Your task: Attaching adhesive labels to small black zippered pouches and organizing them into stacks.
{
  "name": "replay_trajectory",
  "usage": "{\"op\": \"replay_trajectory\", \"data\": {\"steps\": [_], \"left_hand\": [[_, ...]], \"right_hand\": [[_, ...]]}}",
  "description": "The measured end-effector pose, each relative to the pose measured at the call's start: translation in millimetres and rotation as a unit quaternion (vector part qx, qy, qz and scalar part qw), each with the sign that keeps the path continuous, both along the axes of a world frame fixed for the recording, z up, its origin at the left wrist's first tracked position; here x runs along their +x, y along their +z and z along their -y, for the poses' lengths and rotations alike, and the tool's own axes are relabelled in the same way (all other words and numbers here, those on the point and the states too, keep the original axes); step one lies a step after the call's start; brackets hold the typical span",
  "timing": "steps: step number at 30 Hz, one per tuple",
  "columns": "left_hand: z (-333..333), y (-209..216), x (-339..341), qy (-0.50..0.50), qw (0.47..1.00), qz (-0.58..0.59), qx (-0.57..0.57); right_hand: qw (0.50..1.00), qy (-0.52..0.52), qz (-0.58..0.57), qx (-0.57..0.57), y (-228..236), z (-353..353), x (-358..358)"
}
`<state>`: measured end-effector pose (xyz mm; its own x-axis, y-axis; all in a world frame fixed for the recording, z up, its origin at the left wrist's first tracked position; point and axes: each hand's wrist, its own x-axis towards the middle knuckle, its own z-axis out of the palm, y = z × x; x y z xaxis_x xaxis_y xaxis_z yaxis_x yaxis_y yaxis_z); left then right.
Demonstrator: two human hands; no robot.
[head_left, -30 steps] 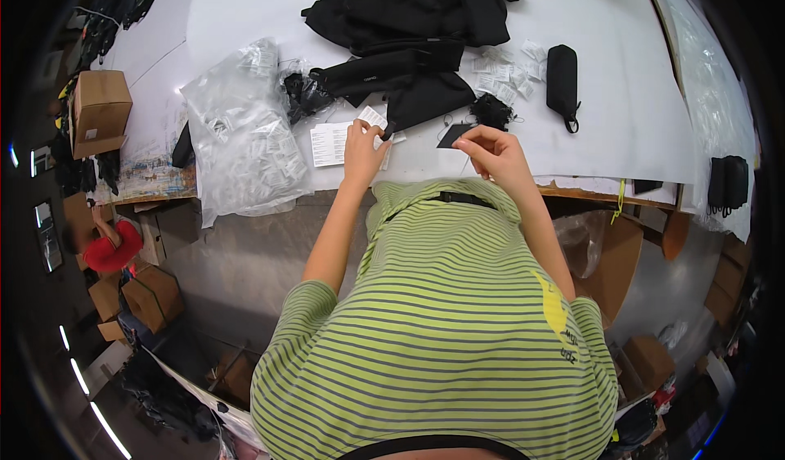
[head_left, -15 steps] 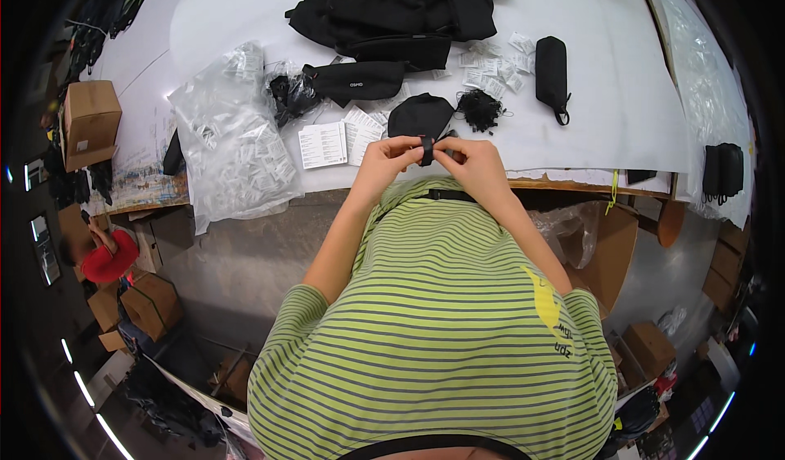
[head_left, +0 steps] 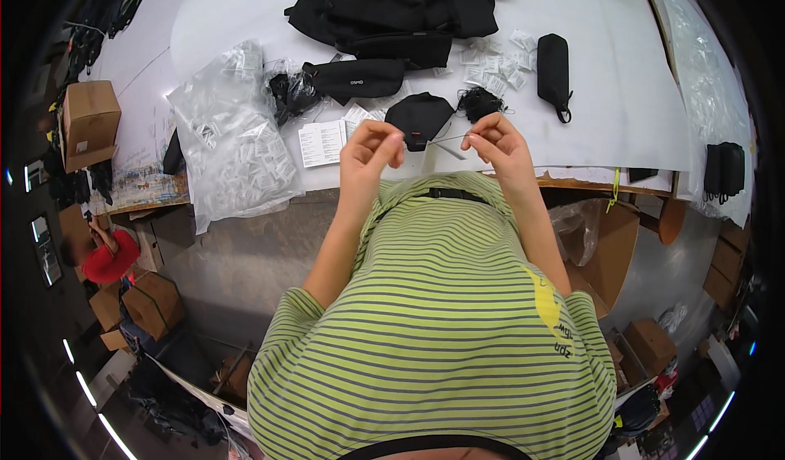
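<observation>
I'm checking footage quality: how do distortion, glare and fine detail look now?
Head view: the right edge of the table curves; head view: the clear bag shows whitish glare; head view: the cord at the right hand is too thin to trace fully.

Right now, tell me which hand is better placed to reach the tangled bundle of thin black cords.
Right, probably: the right hand is close beside the tangled bundle, though it pinches a thin dark cord; the left hand is clearly farther away.
</observation>
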<state>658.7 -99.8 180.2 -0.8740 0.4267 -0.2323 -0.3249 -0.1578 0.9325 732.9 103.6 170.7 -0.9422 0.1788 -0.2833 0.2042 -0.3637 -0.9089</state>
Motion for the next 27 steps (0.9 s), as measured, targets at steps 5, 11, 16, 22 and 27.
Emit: {"op": "replay_trajectory", "data": {"steps": [5,11,16,22,27], "left_hand": [[-14,11,12,-0.041,0.997,-0.034,-0.058],[-17,11,17,-0.092,0.983,-0.118,-0.104],[-15,11,16,-0.121,0.97,-0.157,-0.142],[-13,10,11,-0.148,0.97,-0.141,-0.13],[-10,-4,3,-0.178,0.98,-0.059,-0.066]], "right_hand": [[0.999,0.008,-0.012,-0.037,12,15,-2],[0.999,0.028,0.019,-0.003,18,24,0],[0.999,0.024,0.04,0.002,21,28,0],[0.997,0.042,0.021,0.059,17,26,3],[0.996,0.051,0.007,0.076,18,30,5]]}}
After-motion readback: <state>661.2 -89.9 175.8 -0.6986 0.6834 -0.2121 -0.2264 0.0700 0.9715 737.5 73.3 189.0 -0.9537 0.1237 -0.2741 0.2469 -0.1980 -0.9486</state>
